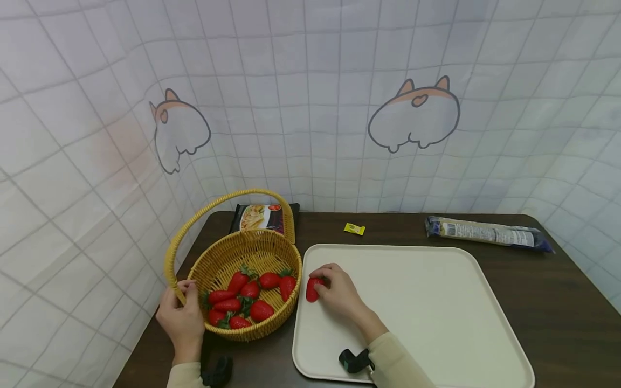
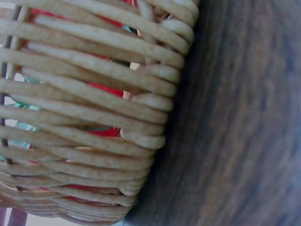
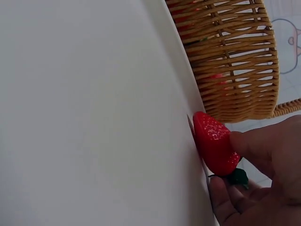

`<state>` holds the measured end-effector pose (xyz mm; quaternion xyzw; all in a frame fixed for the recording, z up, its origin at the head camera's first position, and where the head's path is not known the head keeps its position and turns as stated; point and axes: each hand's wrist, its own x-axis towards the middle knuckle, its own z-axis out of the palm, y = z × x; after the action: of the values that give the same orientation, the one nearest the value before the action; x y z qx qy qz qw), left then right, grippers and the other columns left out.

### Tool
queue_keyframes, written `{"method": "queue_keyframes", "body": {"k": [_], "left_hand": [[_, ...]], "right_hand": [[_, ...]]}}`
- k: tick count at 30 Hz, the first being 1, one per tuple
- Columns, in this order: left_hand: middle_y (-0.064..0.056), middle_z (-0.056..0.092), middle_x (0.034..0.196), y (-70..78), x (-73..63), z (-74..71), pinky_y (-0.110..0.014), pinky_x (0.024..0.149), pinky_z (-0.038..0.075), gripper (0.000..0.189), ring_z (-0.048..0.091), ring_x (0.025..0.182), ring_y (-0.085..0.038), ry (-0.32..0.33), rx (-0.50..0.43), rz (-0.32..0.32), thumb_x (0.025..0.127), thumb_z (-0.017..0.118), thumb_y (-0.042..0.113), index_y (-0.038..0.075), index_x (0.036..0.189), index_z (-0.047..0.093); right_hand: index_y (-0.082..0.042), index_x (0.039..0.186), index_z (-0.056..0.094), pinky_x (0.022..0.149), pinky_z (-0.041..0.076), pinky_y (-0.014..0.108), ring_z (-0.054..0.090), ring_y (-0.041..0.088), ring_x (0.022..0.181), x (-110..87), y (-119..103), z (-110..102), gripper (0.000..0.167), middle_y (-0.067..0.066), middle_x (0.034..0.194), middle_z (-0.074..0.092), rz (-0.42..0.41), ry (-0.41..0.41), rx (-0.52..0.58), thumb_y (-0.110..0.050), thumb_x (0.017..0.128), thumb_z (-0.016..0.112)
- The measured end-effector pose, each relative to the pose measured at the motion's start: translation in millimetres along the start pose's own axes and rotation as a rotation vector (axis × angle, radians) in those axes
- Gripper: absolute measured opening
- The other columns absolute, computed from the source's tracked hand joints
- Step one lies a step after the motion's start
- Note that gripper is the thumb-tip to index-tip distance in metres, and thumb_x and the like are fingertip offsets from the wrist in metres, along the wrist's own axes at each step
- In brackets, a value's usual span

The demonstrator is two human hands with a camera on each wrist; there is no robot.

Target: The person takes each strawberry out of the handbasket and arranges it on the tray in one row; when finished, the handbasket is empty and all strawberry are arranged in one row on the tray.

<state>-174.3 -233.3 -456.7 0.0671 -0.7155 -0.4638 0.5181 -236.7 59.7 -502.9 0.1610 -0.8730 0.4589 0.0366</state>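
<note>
My right hand (image 1: pixel 342 292) pinches a red strawberry (image 1: pixel 314 289) between thumb and fingers, low over the left edge of a white tray (image 1: pixel 412 302). The right wrist view shows the strawberry (image 3: pixel 214 143) with its green leaves toward the palm and its tip close to the tray surface. My left hand (image 1: pixel 183 315) grips the woven yellow basket (image 1: pixel 291 307) at its left side, where the arched handle (image 1: pixel 186 229) meets the rim. Several strawberries (image 1: pixel 249 290) lie inside the basket. Up close, the left wrist view shows the basket's woven wall (image 2: pixel 94 108), with red glimpsed through the gaps.
Behind the basket lies a dark food packet (image 1: pixel 262 217). A small yellow wrapped sweet (image 1: pixel 354 229) sits beyond the tray's far edge. At the back right is a long clear-and-blue package (image 1: pixel 487 233). All rest on a dark wooden table (image 1: pixel 563 302) against a checked cloth backdrop.
</note>
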Motion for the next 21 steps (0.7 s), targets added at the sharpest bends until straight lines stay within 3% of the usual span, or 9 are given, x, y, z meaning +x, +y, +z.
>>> {"method": "queue_keyframes", "body": {"k": [4, 10, 21], "left_hand": [[-0.026, 0.066, 0.081, -2.0, -0.5, 0.5, -0.015, 0.069, 0.033, 0.014, 0.051, 0.077, 0.006, 0.005, 0.001, 0.006, 0.084, 0.061, -0.013, -0.01, 0.07, 0.058], [-0.027, 0.065, 0.081, -0.8, 3.0, 2.5, -0.015, 0.068, 0.035, 0.014, 0.051, 0.076, 0.006, 0.001, -0.028, 0.016, 0.084, 0.06, -0.013, -0.011, 0.071, 0.059], [-0.028, 0.064, 0.082, 0.2, 0.6, 0.4, -0.015, 0.067, 0.034, 0.012, 0.051, 0.076, 0.007, 0.0, -0.037, -0.014, 0.085, 0.059, -0.014, -0.013, 0.073, 0.059]], "right_hand": [[-0.005, 0.114, 0.066, 0.083, 0.049, 0.035, 0.057, 0.019, 0.093, 0.4, 1.2, 2.8, 0.027, 0.008, 0.112, 0.061, -0.009, -0.021, 0.003, -0.004, 0.087, 0.066], [-0.006, 0.119, 0.06, 0.076, 0.047, 0.029, 0.053, 0.016, 0.084, 2.7, -0.8, 2.6, 0.035, 0.009, 0.113, 0.058, 0.001, 0.015, 0.032, -0.003, 0.084, 0.068], [-0.002, 0.112, 0.068, 0.085, 0.053, 0.035, 0.062, 0.023, 0.096, 1.8, 0.2, 3.7, 0.026, 0.014, 0.126, 0.054, 0.007, -0.009, 0.088, -0.002, 0.086, 0.068]]}}
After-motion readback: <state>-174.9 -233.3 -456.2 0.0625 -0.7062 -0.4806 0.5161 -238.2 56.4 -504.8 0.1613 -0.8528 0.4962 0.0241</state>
